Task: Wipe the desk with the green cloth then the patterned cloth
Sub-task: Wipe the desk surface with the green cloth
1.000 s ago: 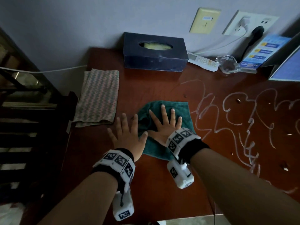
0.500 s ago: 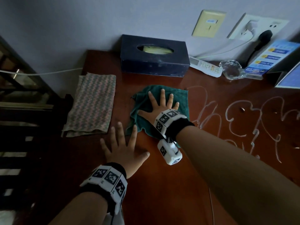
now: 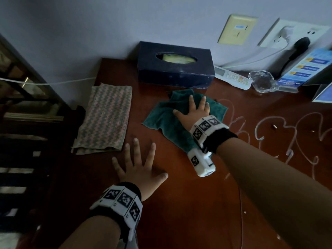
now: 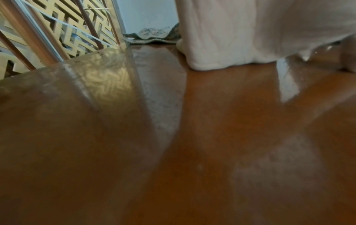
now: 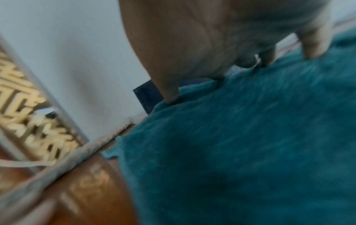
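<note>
First step in hand: right hand, fingers flat and spread, presses the green cloth near the desk back edge. Left hand rests splayed on bare wood. Patterned cloth lies unused at the left edge. White scrawl to the right appears unwiped; next sweep should go rightward.

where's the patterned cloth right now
In the head view the patterned cloth lies folded flat at the desk's left edge, untouched, left of the green cloth and just beyond the left hand.
</note>
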Available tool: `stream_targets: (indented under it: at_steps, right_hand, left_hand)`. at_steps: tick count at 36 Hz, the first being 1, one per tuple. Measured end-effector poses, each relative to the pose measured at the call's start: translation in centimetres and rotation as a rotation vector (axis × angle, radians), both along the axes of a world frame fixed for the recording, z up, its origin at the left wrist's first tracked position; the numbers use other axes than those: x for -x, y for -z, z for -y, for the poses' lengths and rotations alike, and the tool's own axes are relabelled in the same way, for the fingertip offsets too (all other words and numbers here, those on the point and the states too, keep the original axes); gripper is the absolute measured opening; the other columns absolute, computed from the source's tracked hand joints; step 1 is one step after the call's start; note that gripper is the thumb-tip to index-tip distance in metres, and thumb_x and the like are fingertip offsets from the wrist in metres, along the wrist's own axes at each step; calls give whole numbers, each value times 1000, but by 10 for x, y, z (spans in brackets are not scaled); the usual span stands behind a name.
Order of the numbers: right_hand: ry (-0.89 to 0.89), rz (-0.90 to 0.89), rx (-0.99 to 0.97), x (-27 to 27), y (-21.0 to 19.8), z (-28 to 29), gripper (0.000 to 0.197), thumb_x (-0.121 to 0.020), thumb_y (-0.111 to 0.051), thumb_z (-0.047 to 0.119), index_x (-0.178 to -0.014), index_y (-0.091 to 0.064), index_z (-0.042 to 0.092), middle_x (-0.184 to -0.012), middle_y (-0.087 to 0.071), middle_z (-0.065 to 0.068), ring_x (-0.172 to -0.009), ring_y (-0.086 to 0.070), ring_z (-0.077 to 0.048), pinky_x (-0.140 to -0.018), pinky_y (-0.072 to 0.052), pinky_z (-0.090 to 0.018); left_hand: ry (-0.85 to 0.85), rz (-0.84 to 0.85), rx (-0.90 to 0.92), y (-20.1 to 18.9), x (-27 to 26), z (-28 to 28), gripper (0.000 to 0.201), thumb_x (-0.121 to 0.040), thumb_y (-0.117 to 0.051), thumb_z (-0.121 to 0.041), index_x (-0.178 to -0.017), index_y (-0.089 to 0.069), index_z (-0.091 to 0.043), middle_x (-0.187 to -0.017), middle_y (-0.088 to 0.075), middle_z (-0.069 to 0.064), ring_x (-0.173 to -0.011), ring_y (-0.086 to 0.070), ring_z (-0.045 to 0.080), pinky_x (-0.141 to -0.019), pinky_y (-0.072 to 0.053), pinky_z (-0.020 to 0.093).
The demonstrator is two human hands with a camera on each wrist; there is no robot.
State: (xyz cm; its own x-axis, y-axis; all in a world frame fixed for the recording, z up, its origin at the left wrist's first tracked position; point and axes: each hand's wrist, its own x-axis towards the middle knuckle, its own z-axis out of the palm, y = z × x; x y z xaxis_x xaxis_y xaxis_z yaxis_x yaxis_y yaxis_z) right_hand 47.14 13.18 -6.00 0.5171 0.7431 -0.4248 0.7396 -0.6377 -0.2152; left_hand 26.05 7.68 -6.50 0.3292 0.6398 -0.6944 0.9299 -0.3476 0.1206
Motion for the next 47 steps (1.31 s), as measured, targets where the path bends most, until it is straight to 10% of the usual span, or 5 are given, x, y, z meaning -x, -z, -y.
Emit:
stream_targets:
  at_steps: [8, 30, 47]
  right_hand:
    - [-617, 113, -39, -35, 7, 16, 75, -89, -48, 58, -147, -2, 47, -159, 14, 8, -146, 13, -17, -118, 5, -47]
    - [-352, 330, 103, -89, 14, 9, 80, -76, -16, 85, -145, 6, 51, -160, 7, 3, -146, 9, -24, -115, 1, -53]
    - [-117, 403, 201, -102, -4, 41, 103, -69, -9, 91, -152, -5, 29, -159, 3, -12, -145, 5, -28, -110, -6, -54]
  left_hand:
    - [0, -6, -3, 1, -1, 0, 91, -81, -29, -77, -135, 37, -42, -140, 50, 7, -133, 39, 32, -105, 13, 64]
    - [3, -29, 29, 1, -2, -2, 91, -79, -28, -80, -117, 46, -44, -123, 61, 2, -131, 43, 32, -104, 16, 65]
    - [-6, -28, 40, -2, -3, -3, 94, -79, -31, -79, -128, 41, -45, -122, 60, 0, -131, 43, 31, -104, 16, 65]
